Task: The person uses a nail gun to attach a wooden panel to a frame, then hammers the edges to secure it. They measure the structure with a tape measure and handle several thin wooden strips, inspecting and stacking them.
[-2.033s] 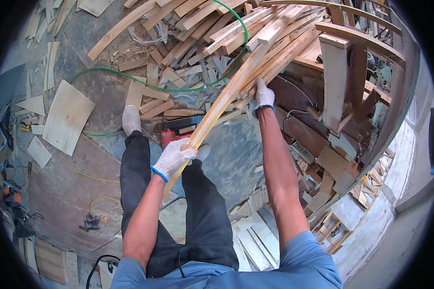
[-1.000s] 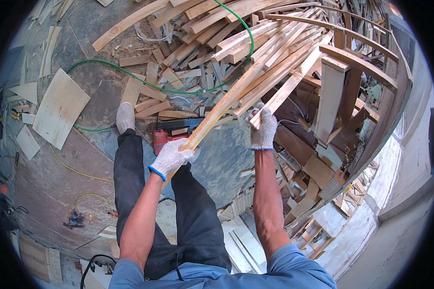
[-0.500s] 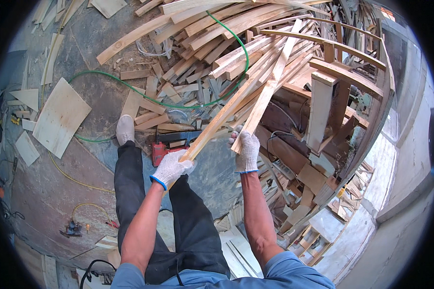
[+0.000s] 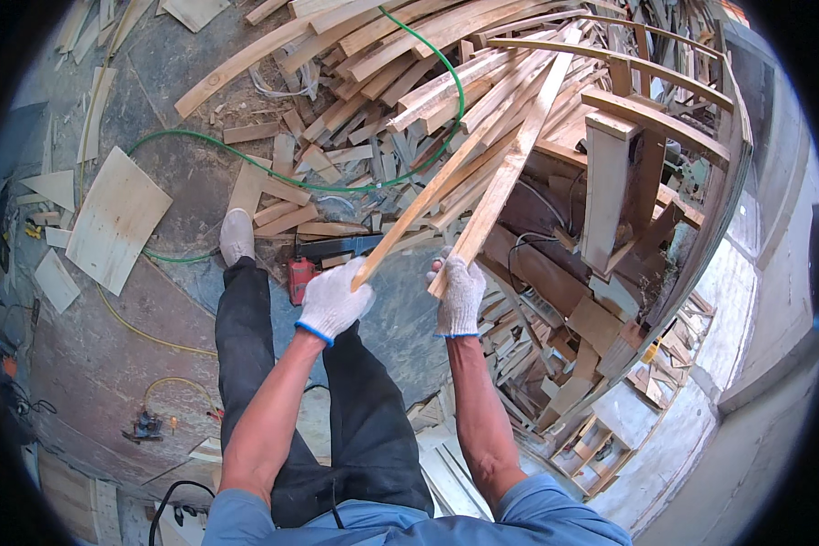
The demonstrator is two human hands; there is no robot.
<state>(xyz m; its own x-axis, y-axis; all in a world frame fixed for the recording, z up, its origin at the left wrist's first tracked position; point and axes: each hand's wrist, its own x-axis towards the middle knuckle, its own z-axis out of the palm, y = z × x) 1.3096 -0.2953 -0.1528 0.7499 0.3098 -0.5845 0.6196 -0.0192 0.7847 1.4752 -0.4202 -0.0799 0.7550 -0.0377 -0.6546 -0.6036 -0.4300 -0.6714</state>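
Note:
Both hands wear white knit gloves with blue cuffs. My left hand (image 4: 333, 296) is closed around the near end of a long, narrow wooden strip (image 4: 419, 207), which slants away toward the pile. To its right, my right hand (image 4: 459, 296) grips the near end of a wider wooden board (image 4: 511, 170) with its fingers wrapped round it. The two pieces spread apart at my hands and run close together farther off. Their far parts lie over a big heap of sawn wooden strips (image 4: 409, 68).
A green hose (image 4: 309, 185) loops across the floor near the offcuts. A red tool (image 4: 301, 278) lies between my feet and the pile. At the right stands a wooden frame (image 4: 660, 136) with scraps inside. A plywood sheet (image 4: 116, 223) lies at the left.
My left hand has shifted slightly right and now sits at the near end of its strip. My right hand has lowered a little toward me with its board.

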